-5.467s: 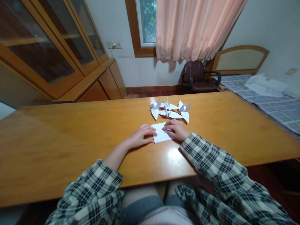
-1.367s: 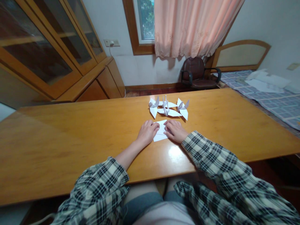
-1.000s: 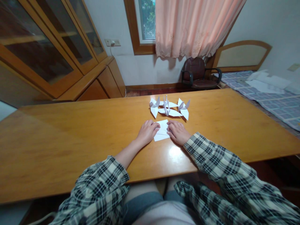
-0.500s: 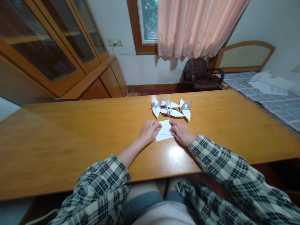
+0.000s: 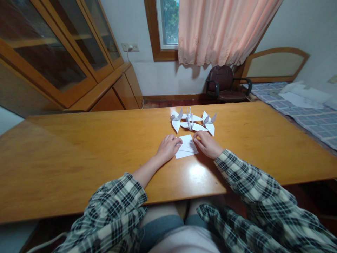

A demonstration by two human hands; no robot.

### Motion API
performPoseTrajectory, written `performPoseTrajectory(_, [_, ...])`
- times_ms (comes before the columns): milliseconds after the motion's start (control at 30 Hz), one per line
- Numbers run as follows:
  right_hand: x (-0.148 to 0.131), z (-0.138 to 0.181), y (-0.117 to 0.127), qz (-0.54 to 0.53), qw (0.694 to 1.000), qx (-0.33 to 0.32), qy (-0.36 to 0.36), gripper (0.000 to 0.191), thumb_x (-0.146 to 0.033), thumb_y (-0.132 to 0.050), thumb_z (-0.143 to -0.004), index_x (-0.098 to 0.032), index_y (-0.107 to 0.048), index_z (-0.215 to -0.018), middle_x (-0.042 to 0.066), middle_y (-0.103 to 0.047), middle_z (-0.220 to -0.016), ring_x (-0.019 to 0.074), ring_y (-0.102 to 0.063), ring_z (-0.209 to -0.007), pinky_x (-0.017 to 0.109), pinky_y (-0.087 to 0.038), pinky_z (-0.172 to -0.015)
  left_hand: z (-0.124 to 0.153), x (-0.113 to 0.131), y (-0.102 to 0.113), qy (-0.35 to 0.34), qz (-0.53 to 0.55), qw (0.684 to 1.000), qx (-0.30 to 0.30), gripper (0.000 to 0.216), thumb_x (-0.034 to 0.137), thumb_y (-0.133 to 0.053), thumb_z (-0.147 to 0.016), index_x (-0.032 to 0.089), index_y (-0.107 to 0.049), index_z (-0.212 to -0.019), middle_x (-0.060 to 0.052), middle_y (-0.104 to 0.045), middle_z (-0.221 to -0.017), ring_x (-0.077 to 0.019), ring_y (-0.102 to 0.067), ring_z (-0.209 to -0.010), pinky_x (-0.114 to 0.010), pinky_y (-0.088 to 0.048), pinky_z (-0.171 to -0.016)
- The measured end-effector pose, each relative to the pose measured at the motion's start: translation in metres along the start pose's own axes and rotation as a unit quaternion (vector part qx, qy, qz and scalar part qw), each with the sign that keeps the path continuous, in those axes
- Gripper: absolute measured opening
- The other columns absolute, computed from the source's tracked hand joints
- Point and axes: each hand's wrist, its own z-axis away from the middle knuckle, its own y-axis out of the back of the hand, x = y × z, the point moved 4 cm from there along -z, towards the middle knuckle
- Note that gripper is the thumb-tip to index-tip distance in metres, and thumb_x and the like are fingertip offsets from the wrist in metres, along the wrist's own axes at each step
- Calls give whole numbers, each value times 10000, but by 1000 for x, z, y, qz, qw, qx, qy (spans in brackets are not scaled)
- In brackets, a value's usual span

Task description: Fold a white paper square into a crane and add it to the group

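A folded white paper (image 5: 187,148) lies flat on the wooden table (image 5: 79,147) in front of me. My left hand (image 5: 167,148) rests on the paper's left edge, fingers curled and pressing down on it. Fingers bent, my right hand (image 5: 208,144) pinches the paper's upper right edge with its fingertips. Just beyond the paper stand three white paper cranes (image 5: 192,121) in a row. Both my arms wear plaid sleeves.
A dark armchair (image 5: 223,81) stands behind the table under a pink curtain (image 5: 223,28). A glass-door wooden cabinet (image 5: 65,59) fills the left side. A bed with a checked cover (image 5: 310,116) and white sheets lies at the right.
The paper is folded smaller than 5.5 s ago. In the last second my right hand slid from over the paper to its right upper edge. My left hand stayed put.
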Motion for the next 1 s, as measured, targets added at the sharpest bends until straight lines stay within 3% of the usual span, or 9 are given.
performPoseTrajectory(300, [-19,-3,-39,163,986,-31,-6,253,-417,-507,-883,-170,-527,-936,87,-543,-935,236,-445,-898,342,-303,-757,1,-3,3,-11,36,999,-4,208,304,-468,-905,244,-634,-1014,-43,-503,-914,-209,-477,-946,-353,-407,-881])
performPoseTrajectory(533, [-18,-2,-39,175,984,-29,-12,252,-420,-497,-890,-175,-530,-934,82,-541,-940,234,-433,-897,340,-278,-750,5,-13,15,-70,97,989,-81,326,285,-393,-931,279,-625,-1162,-52,-506,-1006,-203,-464,-1012,-371,-390,-945])
performPoseTrajectory(1000, [-19,-3,-38,164,985,-44,-12,244,-418,-502,-889,-184,-540,-950,76,-552,-954,237,-446,-909,345,-287,-760,5,-11,18,-57,104,989,-90,320,269,-475,-885,283,-622,-1169,-54,-522,-1034,-210,-468,-1029,-385,-384,-969])
